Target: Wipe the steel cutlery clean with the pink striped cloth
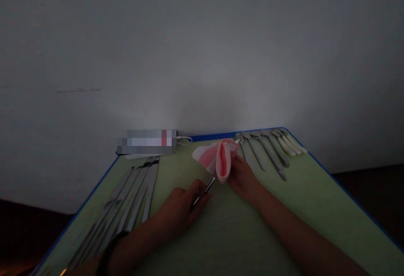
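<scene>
My left hand (186,202) is closed on the handle of a piece of metal cutlery (208,184) above the middle of the table. A pink and white striped cloth (206,158) is folded around its far part, so its kind is hidden. My right hand (243,179) grips the cloth from the right side, its fingers partly behind the folds. Just beyond that hand, several metal spoons (255,152) lie side by side. Left of my left hand, long metal cutlery pieces (135,198), which look like knives, lie in a row, partly covered by my forearm.
The light green table (240,234) has a blue edge and stands against a grey wall (208,49). At the back left lies a blurred-out object (147,142) with a white cable (185,139). Several pale-handled utensils (288,145) lie at the back right corner.
</scene>
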Demonstrator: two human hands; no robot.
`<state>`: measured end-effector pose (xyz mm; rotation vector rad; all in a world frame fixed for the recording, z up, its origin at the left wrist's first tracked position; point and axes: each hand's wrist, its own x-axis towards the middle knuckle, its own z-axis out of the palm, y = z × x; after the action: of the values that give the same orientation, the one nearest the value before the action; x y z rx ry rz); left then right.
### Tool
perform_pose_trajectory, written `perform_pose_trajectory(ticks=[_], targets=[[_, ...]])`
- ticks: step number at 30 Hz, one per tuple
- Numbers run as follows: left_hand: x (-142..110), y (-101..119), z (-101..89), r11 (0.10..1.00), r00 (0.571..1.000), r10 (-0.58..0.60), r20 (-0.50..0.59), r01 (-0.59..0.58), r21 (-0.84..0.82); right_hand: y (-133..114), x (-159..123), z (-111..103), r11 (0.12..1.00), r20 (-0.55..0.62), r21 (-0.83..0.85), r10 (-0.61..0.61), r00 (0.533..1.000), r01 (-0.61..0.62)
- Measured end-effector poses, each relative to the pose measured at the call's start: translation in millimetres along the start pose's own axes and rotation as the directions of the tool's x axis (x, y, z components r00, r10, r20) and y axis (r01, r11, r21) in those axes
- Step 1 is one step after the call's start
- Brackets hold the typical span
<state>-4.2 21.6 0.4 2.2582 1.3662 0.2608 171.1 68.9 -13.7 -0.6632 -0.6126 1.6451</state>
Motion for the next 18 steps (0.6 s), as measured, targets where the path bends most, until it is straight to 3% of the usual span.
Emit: perform_pose_trajectory(ticks=[8,18], targets=[[-3.1,-1.7,5.0,0.983,0.998,0.057,-0.025,-0.052,0.174,6.1,0.3,-1.7,0.997,-0.018,-0.057,-0.047,0.999,0.046],[-3.5,-0.3,0.9,0.993,0.997,0.067,-0.044,-0.062,0.096,10.3,9.1,-5.2,0.993,0.032,-0.106,-0.04,0.999,0.043]])
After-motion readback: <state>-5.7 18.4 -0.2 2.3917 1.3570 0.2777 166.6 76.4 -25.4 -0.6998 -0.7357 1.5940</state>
